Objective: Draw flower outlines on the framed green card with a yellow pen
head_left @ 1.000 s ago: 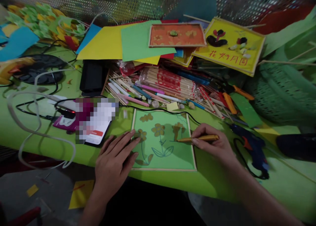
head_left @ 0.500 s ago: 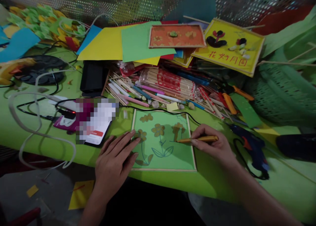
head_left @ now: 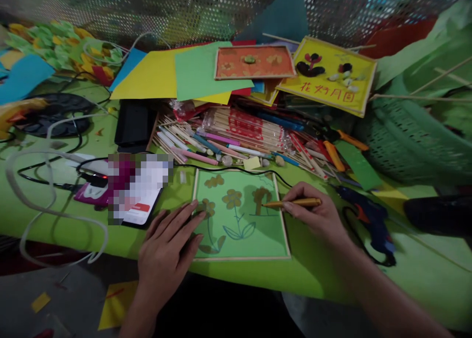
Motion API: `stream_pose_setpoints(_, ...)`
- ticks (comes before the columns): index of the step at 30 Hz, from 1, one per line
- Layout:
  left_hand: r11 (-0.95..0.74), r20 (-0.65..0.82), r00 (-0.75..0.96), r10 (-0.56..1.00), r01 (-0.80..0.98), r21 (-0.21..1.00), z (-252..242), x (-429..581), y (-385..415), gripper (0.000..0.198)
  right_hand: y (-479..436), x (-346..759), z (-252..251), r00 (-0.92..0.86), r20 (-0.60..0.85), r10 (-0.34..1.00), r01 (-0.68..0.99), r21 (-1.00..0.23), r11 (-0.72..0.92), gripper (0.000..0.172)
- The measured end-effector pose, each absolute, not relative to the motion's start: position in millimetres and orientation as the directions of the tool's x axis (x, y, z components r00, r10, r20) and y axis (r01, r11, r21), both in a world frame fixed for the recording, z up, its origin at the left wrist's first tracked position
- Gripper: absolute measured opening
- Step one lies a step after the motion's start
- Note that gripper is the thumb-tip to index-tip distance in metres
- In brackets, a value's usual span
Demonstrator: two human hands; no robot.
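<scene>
A green sheet with a pale stick frame lies on the table in front of me. Drawn on it are flowers with brown-gold blossoms, blue-outlined leaves and stems, and a brown-gold tree-like shape at the right. My right hand pinches a gold marker pen, its tip at the tree-like shape. My left hand lies flat with fingers stretched over the sheet's left edge, beside the left flower. A phone, its screen lit and partly blurred out, rests left of the sheet.
Behind the sheet are several marker pens and sticks, with orange-handled pliers. A dark blue glue gun and a green basket stand right. Framed pictures and coloured paper lie at the back. Cables loop at left.
The marker tip has moved up onto the brown-gold shape, and a blue line under that shape is now in plain view. My left hand stays on the sheet. The whole view has shifted slightly.
</scene>
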State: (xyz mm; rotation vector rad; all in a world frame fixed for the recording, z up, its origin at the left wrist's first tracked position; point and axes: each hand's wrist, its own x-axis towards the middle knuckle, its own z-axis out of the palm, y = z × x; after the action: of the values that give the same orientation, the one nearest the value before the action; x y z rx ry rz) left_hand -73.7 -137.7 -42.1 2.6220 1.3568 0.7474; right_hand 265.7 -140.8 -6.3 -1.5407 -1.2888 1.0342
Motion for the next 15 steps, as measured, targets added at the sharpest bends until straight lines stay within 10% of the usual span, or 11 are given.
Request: stream_pose_setpoints(15,-0.598,0.361,0.493,0.792,0.745,0.295,-42.1,-72.9,-137.2,0.043,-145.1,268.9,-7.3,0.037,-0.139,0.990,0.243,-0.959,-0.144,0.017)
